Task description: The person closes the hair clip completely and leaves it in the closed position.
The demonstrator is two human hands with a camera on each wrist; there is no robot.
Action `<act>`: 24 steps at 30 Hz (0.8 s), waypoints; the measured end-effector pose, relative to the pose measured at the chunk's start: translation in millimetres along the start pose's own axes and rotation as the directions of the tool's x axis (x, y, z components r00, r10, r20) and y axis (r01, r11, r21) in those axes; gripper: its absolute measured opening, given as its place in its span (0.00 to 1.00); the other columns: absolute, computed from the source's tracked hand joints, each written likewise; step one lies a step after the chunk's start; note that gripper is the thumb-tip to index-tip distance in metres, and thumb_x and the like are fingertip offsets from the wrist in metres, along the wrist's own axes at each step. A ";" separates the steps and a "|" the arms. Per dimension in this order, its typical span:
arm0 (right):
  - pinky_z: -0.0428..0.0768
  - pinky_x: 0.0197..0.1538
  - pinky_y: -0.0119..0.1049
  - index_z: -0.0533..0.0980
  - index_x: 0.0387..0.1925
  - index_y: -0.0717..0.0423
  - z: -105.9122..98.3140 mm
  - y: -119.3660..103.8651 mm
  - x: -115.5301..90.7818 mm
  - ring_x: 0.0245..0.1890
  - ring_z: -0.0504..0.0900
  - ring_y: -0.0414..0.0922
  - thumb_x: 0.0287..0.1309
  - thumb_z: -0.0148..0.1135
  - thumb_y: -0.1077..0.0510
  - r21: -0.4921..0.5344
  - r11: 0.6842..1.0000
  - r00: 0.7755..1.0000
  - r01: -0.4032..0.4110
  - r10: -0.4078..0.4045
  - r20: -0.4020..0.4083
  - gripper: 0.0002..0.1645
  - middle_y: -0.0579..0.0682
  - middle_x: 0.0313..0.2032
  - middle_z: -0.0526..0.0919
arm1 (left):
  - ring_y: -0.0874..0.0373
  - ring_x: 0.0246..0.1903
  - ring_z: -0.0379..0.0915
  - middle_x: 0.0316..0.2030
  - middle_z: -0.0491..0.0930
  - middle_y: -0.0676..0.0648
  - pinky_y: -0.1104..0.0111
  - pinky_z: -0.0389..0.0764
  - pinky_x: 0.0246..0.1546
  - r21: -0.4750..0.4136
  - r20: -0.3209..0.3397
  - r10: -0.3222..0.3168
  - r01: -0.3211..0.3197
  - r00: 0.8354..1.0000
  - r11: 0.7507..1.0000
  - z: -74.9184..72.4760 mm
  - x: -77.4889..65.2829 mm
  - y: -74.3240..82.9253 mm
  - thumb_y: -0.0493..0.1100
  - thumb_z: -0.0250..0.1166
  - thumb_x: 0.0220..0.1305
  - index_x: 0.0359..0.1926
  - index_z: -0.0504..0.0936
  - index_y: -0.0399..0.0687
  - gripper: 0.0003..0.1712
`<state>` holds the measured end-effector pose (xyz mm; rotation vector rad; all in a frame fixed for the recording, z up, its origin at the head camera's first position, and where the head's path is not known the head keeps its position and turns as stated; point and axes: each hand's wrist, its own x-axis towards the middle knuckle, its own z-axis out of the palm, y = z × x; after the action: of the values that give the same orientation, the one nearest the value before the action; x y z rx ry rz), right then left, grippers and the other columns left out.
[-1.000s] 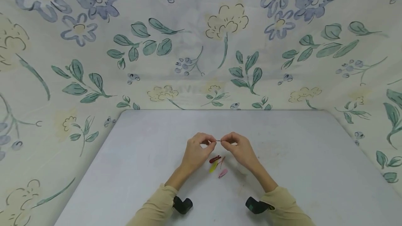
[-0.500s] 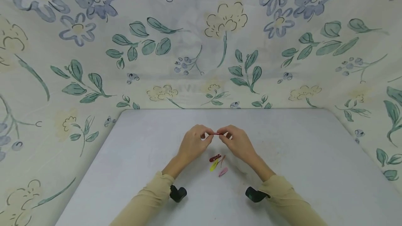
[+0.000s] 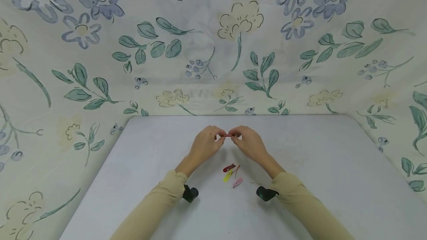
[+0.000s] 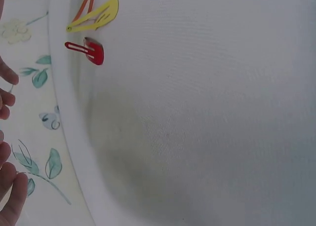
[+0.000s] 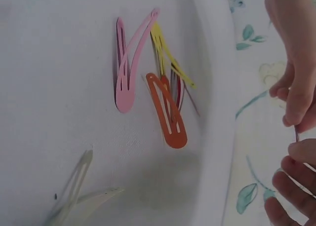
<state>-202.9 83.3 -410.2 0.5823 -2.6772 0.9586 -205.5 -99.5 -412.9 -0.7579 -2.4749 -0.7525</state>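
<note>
Fingertips of both hands pinch a small dark red snap hair clip (image 3: 228,135) in the head view, raised over the far half of the table. My left hand (image 3: 205,143) grips its left end and my right hand (image 3: 250,143) its right end. The fingers hide much of this clip; only a thin edge of it shows in the right wrist view. Below the hands, on the table, lie a red clip (image 4: 95,52), a yellow clip (image 4: 106,14), an orange clip (image 5: 175,137) and a pink clip (image 5: 125,100), all with their arms spread.
A pale, whitish clip (image 5: 98,196) also lies spread on the white table (image 3: 150,140), near the right forearm. Dark wrist cameras (image 3: 191,194) stick out from the beige sleeves (image 3: 156,199). Past the table's far edge hangs a flower-patterned cloth (image 3: 207,62).
Both hands have moved up and away from the body, carrying the dark red clip between them. More of its red shows than a second ago. The clips on the table stay put.
</note>
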 end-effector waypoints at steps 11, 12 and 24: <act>0.81 0.46 0.43 0.85 0.45 0.55 17.4 8.0 16.9 0.42 0.82 0.48 0.60 0.68 0.59 -0.200 0.980 0.995 -0.022 0.041 0.090 0.12 0.50 0.38 0.86 | 0.52 0.41 0.79 0.36 0.85 0.48 0.61 0.82 0.41 0.126 0.152 -0.084 0.065 0.985 0.990 10.5 7.8 -10.2 0.38 0.68 0.62 0.38 0.88 0.44 0.05; 0.81 0.46 0.43 0.85 0.45 0.55 18.8 8.6 18.0 0.42 0.82 0.47 0.60 0.68 0.59 -0.210 0.977 0.994 -0.025 0.047 0.103 0.11 0.50 0.38 0.86 | 0.53 0.41 0.80 0.35 0.85 0.48 0.62 0.82 0.40 0.141 0.163 -0.087 0.065 0.983 0.988 11.6 8.0 -11.0 0.38 0.68 0.61 0.38 0.88 0.44 0.05; 0.80 0.52 0.44 0.85 0.43 0.55 35.0 14.4 25.0 0.47 0.83 0.49 0.60 0.68 0.59 -0.233 0.969 0.976 -0.080 0.124 0.181 0.10 0.51 0.42 0.86 | 0.53 0.36 0.79 0.33 0.86 0.48 0.63 0.81 0.36 0.205 0.178 -0.057 0.020 0.982 0.979 26.0 3.6 -22.1 0.36 0.70 0.58 0.36 0.88 0.44 0.04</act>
<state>-234.6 63.7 -435.9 0.5169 -2.9623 0.6367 -228.2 -97.8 -438.6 -0.7335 -2.6867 -0.4505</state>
